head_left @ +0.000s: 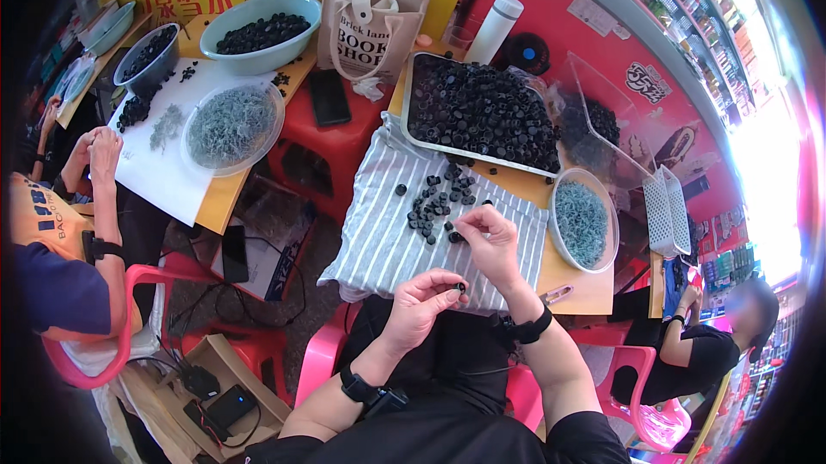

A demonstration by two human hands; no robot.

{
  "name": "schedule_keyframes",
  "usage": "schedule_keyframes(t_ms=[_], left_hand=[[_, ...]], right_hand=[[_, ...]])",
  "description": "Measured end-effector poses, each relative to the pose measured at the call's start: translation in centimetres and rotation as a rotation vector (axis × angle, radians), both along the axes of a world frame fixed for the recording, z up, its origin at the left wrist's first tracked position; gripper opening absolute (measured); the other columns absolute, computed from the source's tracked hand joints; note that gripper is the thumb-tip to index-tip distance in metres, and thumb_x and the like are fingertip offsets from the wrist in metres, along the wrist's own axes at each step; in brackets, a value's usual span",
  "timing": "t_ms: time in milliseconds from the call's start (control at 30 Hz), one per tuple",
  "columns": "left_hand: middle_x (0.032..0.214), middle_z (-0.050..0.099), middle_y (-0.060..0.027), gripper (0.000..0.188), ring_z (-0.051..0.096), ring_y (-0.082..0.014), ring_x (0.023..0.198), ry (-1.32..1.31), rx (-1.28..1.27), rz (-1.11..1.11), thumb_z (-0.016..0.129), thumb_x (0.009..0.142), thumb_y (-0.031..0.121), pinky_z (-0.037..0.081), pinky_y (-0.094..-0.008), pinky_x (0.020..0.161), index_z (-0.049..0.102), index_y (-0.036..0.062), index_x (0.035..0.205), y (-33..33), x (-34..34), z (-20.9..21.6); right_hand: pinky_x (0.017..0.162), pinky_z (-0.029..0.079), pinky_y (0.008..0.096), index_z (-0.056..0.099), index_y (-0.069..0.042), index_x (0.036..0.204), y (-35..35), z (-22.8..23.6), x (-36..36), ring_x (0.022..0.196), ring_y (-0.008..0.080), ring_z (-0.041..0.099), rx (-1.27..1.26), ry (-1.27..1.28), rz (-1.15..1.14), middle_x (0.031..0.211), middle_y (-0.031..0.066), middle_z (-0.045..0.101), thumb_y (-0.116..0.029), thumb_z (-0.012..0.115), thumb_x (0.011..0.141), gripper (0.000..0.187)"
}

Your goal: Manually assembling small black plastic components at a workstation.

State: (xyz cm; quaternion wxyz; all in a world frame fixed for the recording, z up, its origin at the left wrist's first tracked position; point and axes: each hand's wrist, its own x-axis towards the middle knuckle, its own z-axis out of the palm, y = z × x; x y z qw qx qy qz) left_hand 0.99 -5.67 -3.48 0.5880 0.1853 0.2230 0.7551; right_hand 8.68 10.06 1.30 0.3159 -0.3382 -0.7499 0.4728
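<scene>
Black pieces lie loose on the striped cloth, presumably spread out for easy picking, with the big tray beyond and the round bowl at right likely kept close for the same reason. Left hand now: thumb and fingertips clamped on a small black part by the cloth's near edge, perhaps for a clear view. Right hand: palm down, fingers angled at the pile's near side; whether that grip is clamped on one, can't tell.
</scene>
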Motion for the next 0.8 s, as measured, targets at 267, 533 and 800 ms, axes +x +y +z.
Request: schedule_keyframes(t_ms=[267, 533, 800], left_hand=[[0.111, 0.070, -0.0118, 0.022, 0.070, -0.0192, 0.096, -0.025, 0.005, -0.014, 0.063, 0.095, -0.003, 0.056, -0.0287, 0.085, 0.066, -0.0016, 0.117, 0.1, 0.1, 0.0], [0.111, 0.070, -0.0116, 0.021, 0.071, -0.0198, 0.096, -0.017, -0.001, -0.020, 0.063, 0.095, -0.003, 0.057, -0.0291, 0.085, 0.066, -0.0013, 0.116, 0.1, -0.1, 0.2], [0.111, 0.070, -0.0114, 0.022, 0.071, -0.0200, 0.097, 0.009, 0.006, -0.015, 0.063, 0.095, -0.003, 0.057, -0.0299, 0.085, 0.066, -0.0013, 0.117, 0.0, -0.2, 0.3]], right_hand=[[0.081, 0.050, 0.0351, 0.066, -0.003, 0.083, 0.9, -0.7, -0.5, 0.090, 0.0246, 0.063, 0.333, -0.066, -0.030, 0.091, 0.0080, 0.071, 0.003, 0.073, 0.078, 0.010], [0.076, 0.049, 0.0361, 0.064, -0.004, 0.081, 1.0, -1.5, -0.7, 0.086, 0.0254, 0.061, 0.346, -0.059, -0.001, 0.088, 0.0076, 0.070, 0.004, 0.073, 0.076, 0.013], [0.072, 0.042, 0.0403, 0.062, -0.009, 0.076, 0.2, -1.3, -1.1, 0.081, 0.0264, 0.059, 0.881, -0.223, 0.079, 0.084, 0.0024, 0.065, -0.004, 0.072, 0.072, 0.012]])
